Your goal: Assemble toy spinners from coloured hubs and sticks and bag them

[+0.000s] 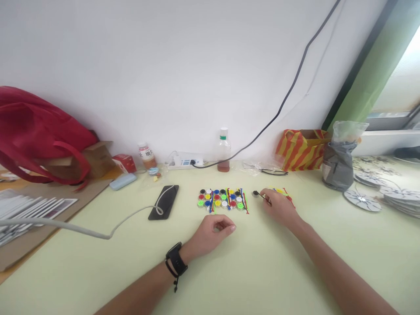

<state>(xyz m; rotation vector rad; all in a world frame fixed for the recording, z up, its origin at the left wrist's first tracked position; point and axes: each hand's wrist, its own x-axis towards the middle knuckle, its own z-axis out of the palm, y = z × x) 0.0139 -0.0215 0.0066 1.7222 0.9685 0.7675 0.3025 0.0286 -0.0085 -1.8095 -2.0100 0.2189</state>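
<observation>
The right hand pinches a thin black strip between thumb and fingertips. The strip's far end lies just beside a black-topped disc on the worktop; whether the two touch cannot be told. The left hand is loosely curled, a hollow showing between thumb and fingers and nothing seen in it. It rests near the front edge of the array of coloured discs.

Handling, as judged: the strip looks light and thin, likely to flex, and is best held close to one end. The discs appear light, stiff and smooth, possibly slippery; a grip across the rim should suit them. Neither looks especially fragile.

Count: one strip in the right hand; one disc standing apart; about eighteen discs in the array, in three rows; three bundles of coloured strips among them, the pieces too fine to number. Red and yellow pieces beyond the right hand are partly hidden and not countable. Also noted: one black phone, two bottles near the wall and one striped bag.
</observation>
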